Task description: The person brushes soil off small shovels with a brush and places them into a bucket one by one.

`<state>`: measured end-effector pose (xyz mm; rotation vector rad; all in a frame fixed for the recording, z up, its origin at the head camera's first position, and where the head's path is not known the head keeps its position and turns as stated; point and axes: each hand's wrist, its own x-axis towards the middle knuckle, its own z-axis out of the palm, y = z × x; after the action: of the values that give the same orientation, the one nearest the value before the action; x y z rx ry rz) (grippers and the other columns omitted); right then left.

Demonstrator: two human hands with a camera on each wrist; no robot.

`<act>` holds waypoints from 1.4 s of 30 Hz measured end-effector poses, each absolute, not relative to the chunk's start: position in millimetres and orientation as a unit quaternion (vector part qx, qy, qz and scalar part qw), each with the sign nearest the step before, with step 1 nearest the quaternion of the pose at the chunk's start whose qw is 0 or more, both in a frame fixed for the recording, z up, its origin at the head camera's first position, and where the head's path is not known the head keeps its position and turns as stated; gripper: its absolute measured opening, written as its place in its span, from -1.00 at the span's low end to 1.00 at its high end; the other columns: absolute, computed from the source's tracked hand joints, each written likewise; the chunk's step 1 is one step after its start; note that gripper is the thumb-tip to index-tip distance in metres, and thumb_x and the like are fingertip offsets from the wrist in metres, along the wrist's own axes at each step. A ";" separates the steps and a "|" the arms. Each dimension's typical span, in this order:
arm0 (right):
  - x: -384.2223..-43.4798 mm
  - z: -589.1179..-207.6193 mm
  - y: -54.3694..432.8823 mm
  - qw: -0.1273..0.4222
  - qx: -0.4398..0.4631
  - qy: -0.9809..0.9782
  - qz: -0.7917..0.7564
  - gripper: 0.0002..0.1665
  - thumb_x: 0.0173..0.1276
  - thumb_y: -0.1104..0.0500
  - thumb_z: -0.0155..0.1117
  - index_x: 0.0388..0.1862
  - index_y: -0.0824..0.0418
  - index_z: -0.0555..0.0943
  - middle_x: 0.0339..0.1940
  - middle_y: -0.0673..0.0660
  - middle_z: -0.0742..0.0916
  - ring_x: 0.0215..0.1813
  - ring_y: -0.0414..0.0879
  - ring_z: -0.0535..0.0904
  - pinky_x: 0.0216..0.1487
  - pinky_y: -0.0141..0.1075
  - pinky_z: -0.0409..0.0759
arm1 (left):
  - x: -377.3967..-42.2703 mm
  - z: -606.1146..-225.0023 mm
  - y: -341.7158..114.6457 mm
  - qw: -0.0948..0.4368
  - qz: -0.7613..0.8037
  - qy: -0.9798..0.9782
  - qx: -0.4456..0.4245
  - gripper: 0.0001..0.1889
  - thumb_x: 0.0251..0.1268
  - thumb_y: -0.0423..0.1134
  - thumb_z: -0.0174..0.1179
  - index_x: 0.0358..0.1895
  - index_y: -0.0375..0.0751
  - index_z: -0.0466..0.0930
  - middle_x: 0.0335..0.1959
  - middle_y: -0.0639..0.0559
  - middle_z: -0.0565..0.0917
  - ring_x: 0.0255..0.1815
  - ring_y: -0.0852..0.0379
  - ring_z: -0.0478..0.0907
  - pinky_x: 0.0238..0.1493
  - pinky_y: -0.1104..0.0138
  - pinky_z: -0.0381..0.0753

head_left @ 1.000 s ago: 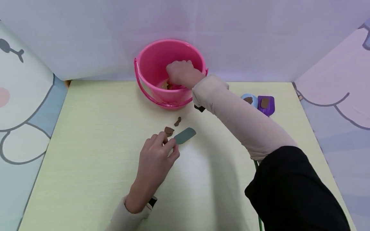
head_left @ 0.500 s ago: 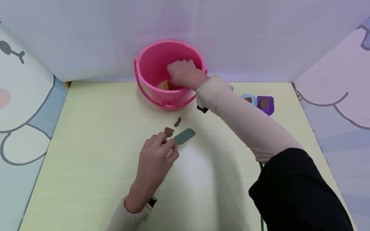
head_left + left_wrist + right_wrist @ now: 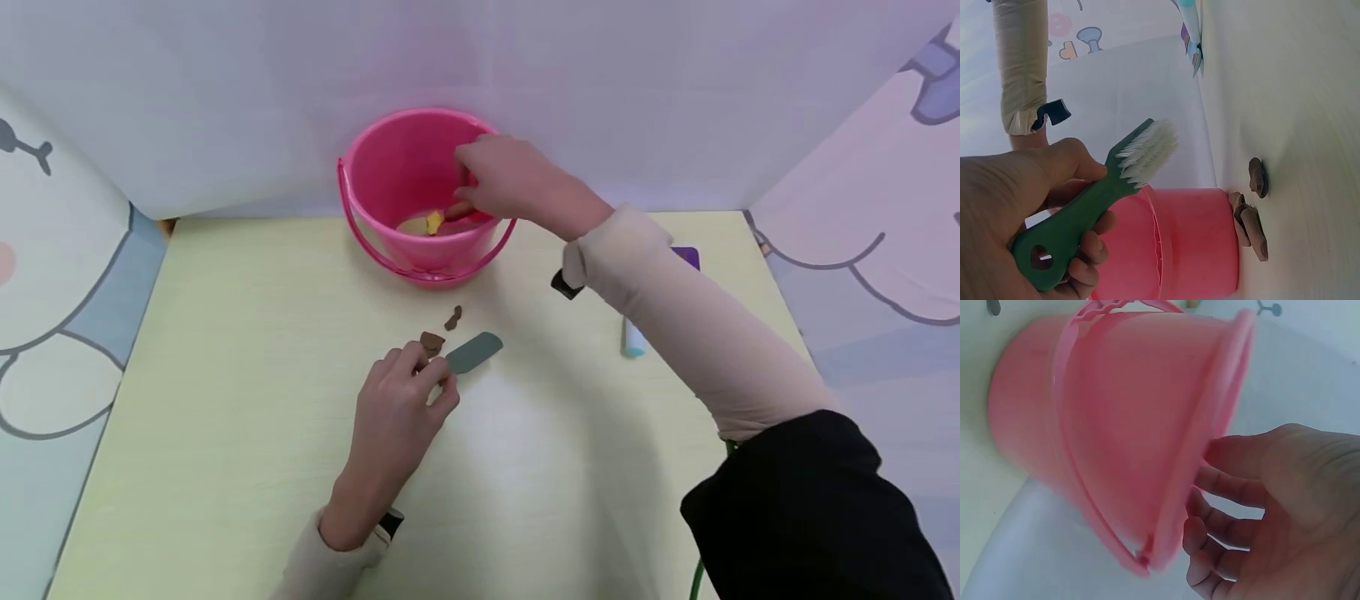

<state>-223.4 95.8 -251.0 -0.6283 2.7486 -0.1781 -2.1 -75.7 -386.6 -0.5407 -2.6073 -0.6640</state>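
In my left hand (image 3: 397, 417) I grip a green brush (image 3: 1085, 219) with white bristles (image 3: 1150, 153), fingers and thumb around its handle. From the head view only the brush's flat grey-green back shows. Just beyond that hand lie brown pieces (image 3: 1250, 225) on the table, with a smaller brown piece (image 3: 453, 317) nearer the bucket. My right hand (image 3: 517, 183) is at the right rim of a pink bucket (image 3: 405, 158), fingers loosely bent. Its fingertips are partly behind the rim in the right wrist view, and I see no object in it. A yellow thing (image 3: 434, 222) is inside the bucket.
The bucket stands against the back wall, its handle (image 3: 420, 273) folded down in front. Right of the middle lies a white tool with a light blue end (image 3: 634, 342), partly under my sleeve. A purple object (image 3: 687, 257) shows behind the forearm.
My right hand has risen from deep in the bucket and shifted right to its rim, uncovering the yellow thing. My left hand has stayed in place with the brush.
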 end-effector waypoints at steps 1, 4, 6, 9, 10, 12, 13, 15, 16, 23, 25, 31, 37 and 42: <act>-219.5 -248.9 100.9 0.151 -0.216 0.962 -0.072 -0.58 0.48 -0.03 0.32 0.12 0.22 0.54 0.04 0.13 0.69 0.07 0.00 0.59 0.11 -0.15 0.64 | -2.4 -386.9 -76.0 0.198 -0.237 -0.931 -0.194 -0.86 0.04 -0.30 0.56 -0.37 -0.15 0.77 -0.41 -0.02 0.56 -0.48 0.12 0.41 -0.43 0.29 0.50; -206.4 -243.6 117.8 0.129 -0.206 0.965 -0.098 -0.63 0.55 0.02 0.21 0.14 0.24 0.54 0.10 0.17 0.65 0.10 0.04 0.54 0.11 -0.09 0.63 | -3.4 -388.0 -77.0 0.201 -0.238 -0.930 -0.193 -0.86 0.03 -0.30 0.56 -0.38 -0.15 0.77 -0.41 -0.02 0.56 -0.48 0.11 0.41 -0.43 0.28 0.50; -197.0 -241.5 131.2 0.114 -0.202 0.966 -0.119 -0.63 0.57 0.04 0.17 0.17 0.24 0.55 0.13 0.19 0.62 0.12 0.07 0.53 0.11 -0.06 0.63 | -4.1 -388.3 -77.6 0.202 -0.240 -0.930 -0.191 -0.87 0.03 -0.31 0.56 -0.38 -0.15 0.77 -0.41 -0.02 0.56 -0.47 0.11 0.42 -0.43 0.28 0.51; -183.1 -240.9 153.5 0.099 -0.188 0.967 -0.143 -0.58 0.59 0.02 0.15 0.26 0.23 0.53 0.17 0.22 0.60 0.16 0.10 0.52 0.15 0.01 0.62 | -5.2 -388.5 -78.0 0.202 -0.243 -0.930 -0.188 -0.87 0.03 -0.32 0.56 -0.39 -0.15 0.77 -0.41 -0.02 0.56 -0.47 0.10 0.42 -0.42 0.27 0.52; -178.7 -241.6 160.9 0.096 -0.181 0.967 -0.149 -0.57 0.59 0.01 0.16 0.28 0.22 0.52 0.18 0.22 0.60 0.18 0.11 0.52 0.17 0.03 0.62 | -5.7 -388.6 -78.0 0.202 -0.245 -0.930 -0.188 -0.87 0.04 -0.32 0.55 -0.39 -0.15 0.76 -0.41 -0.02 0.56 -0.47 0.10 0.42 -0.42 0.27 0.52; -170.9 -244.4 175.6 0.092 -0.168 0.968 -0.159 -0.55 0.60 0.01 0.14 0.32 0.22 0.51 0.19 0.24 0.59 0.20 0.13 0.51 0.20 0.06 0.59 | -6.5 -388.7 -77.9 0.200 -0.246 -0.930 -0.188 -0.88 0.05 -0.32 0.55 -0.39 -0.15 0.76 -0.41 -0.02 0.56 -0.46 0.10 0.43 -0.41 0.27 0.52; -167.1 -246.2 182.1 0.091 -0.159 0.969 -0.164 -0.55 0.60 0.01 0.14 0.32 0.21 0.50 0.20 0.24 0.58 0.20 0.14 0.51 0.20 0.07 0.58 | -6.8 -388.8 -77.9 0.199 -0.247 -0.930 -0.188 -0.88 0.05 -0.32 0.54 -0.39 -0.15 0.76 -0.40 -0.02 0.56 -0.46 0.10 0.43 -0.41 0.27 0.52; -159.7 -251.2 194.6 0.090 -0.145 0.970 -0.171 -0.56 0.60 0.03 0.14 0.31 0.23 0.50 0.19 0.25 0.58 0.18 0.15 0.50 0.20 0.08 0.55 | -7.2 -389.1 -77.9 0.199 -0.247 -0.929 -0.189 -0.88 0.05 -0.32 0.54 -0.39 -0.15 0.76 -0.40 -0.02 0.57 -0.46 0.10 0.43 -0.40 0.27 0.52; -156.1 -254.4 200.4 0.089 -0.139 0.971 -0.175 -0.57 0.60 0.05 0.14 0.30 0.24 0.50 0.18 0.26 0.58 0.16 0.16 0.51 0.19 0.08 0.54 | -7.4 -389.4 -77.9 0.199 -0.247 -0.929 -0.190 -0.88 0.05 -0.32 0.54 -0.39 -0.15 0.76 -0.40 -0.02 0.57 -0.46 0.09 0.43 -0.40 0.27 0.52; -132.9 -285.0 231.9 0.090 -0.088 0.973 -0.195 -0.61 0.60 0.08 0.13 0.24 0.30 0.51 0.13 0.31 0.60 0.03 0.20 0.57 0.08 0.08 0.54 | -8.6 -389.1 -78.5 0.208 -0.248 -0.926 -0.196 -0.87 0.04 -0.34 0.54 -0.40 -0.16 0.75 -0.41 -0.02 0.55 -0.48 0.10 0.41 -0.42 0.27 0.49; -128.4 -295.6 240.0 0.098 -0.076 0.971 -0.204 -0.61 0.61 0.08 0.12 0.22 0.32 0.51 0.10 0.32 0.60 0.02 0.20 0.59 0.06 0.08 0.56 | -9.0 -389.3 -78.4 0.212 -0.249 -0.924 -0.198 -0.87 0.03 -0.35 0.54 -0.41 -0.15 0.75 -0.42 -0.01 0.54 -0.48 0.11 0.41 -0.43 0.26 0.49; -115.1 -327.6 261.1 0.111 -0.041 0.970 -0.213 -0.60 0.62 0.09 0.10 0.22 0.35 0.51 0.08 0.38 0.63 0.04 0.23 0.57 0.02 0.08 0.56 | -9.2 -388.2 -78.6 0.210 -0.250 -0.925 -0.194 -0.88 0.04 -0.35 0.53 -0.41 -0.15 0.74 -0.42 -0.01 0.54 -0.48 0.10 0.41 -0.42 0.26 0.49; -102.9 -357.2 276.5 0.105 -0.005 0.974 -0.202 -0.59 0.62 0.09 0.09 0.21 0.40 0.49 0.05 0.43 0.65 0.05 0.27 0.60 -0.05 0.12 0.59 | -9.4 -386.9 -78.9 0.206 -0.253 -0.926 -0.191 -0.88 0.05 -0.35 0.53 -0.40 -0.15 0.75 -0.42 -0.02 0.54 -0.47 0.10 0.41 -0.41 0.25 0.50; -92.2 -376.0 281.5 0.085 0.057 0.980 -0.172 -0.51 0.62 0.01 0.05 0.13 0.45 0.49 -0.03 0.42 0.62 -0.14 0.25 0.60 -0.26 0.06 0.56 | -9.6 -387.1 -79.2 0.208 -0.252 -0.926 -0.191 -0.88 0.05 -0.35 0.53 -0.40 -0.15 0.75 -0.42 -0.01 0.54 -0.47 0.10 0.41 -0.40 0.24 0.51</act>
<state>-92.2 281.5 -376.0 0.1704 2.9214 -0.5129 -9.6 -79.2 -387.1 -0.5317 -2.5765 -0.7026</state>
